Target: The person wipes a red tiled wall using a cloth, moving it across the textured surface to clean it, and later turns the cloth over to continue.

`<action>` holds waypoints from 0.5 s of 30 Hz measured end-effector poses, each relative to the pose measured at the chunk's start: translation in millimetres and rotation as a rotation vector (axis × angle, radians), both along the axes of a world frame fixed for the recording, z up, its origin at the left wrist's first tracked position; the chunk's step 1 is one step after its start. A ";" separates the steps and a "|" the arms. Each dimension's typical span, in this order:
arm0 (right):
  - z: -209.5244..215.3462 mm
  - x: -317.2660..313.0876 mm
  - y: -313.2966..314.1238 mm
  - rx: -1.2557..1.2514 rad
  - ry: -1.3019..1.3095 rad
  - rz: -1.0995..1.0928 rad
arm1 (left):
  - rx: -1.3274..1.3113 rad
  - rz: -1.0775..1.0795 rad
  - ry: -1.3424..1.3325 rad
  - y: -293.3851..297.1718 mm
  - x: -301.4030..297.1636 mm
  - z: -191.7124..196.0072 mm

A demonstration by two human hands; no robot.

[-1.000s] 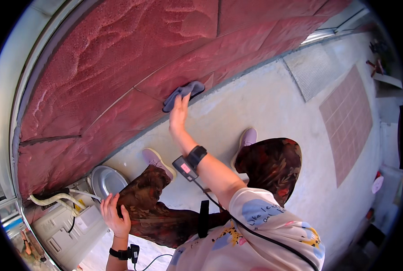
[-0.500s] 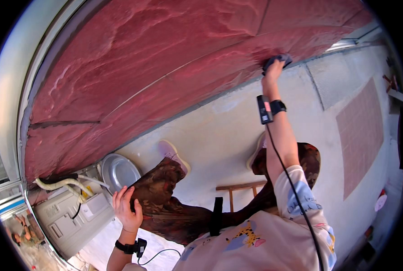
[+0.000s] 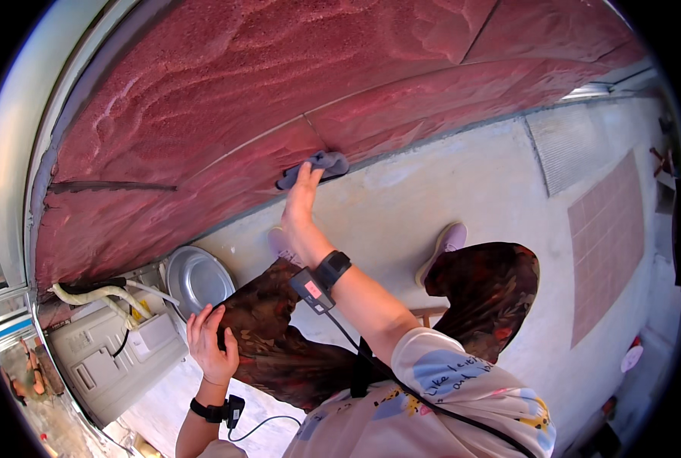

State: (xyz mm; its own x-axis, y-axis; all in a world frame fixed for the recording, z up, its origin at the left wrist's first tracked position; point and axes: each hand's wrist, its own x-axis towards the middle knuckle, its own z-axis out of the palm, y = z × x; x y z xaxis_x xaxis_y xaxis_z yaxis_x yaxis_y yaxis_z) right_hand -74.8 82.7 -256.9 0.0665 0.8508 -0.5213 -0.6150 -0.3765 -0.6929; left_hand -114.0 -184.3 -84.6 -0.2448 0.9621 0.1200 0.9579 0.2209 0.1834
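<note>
My right hand (image 3: 302,200) presses a dark grey cloth (image 3: 326,162) against the lower part of the red stone-textured wall (image 3: 226,99). The cloth is bunched, its ends showing on both sides of my fingers. My left hand (image 3: 212,347) rests by my left knee, on the patterned brown trousers (image 3: 260,320), with its fingers apart and nothing in it. Each wrist wears a black strap with a small box and a cable.
A metal basin (image 3: 199,278) stands on the floor at the wall's foot, left of my feet. Beside it is a beige appliance (image 3: 115,359) with pale hoses (image 3: 100,294). A wooden stool (image 3: 429,313) shows partly beneath me. Tiled patches (image 3: 607,244) lie at right.
My right hand has swept the cloth leftward along the wall, from the right to nearly in front of me. My left hand has stayed by the knee.
</note>
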 end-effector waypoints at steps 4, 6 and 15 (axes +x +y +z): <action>-24.0 41.2 29.7 0.018 0.128 -0.081 | 0.019 -0.016 0.011 -2.4 -1.3 1.8; -32.1 81.0 67.4 0.041 -0.031 -0.233 | 0.022 -0.004 0.003 0.2 -0.9 2.0; -26.6 63.5 59.9 -0.126 0.068 -0.168 | 0.035 0.053 -0.048 -17.9 -6.5 0.2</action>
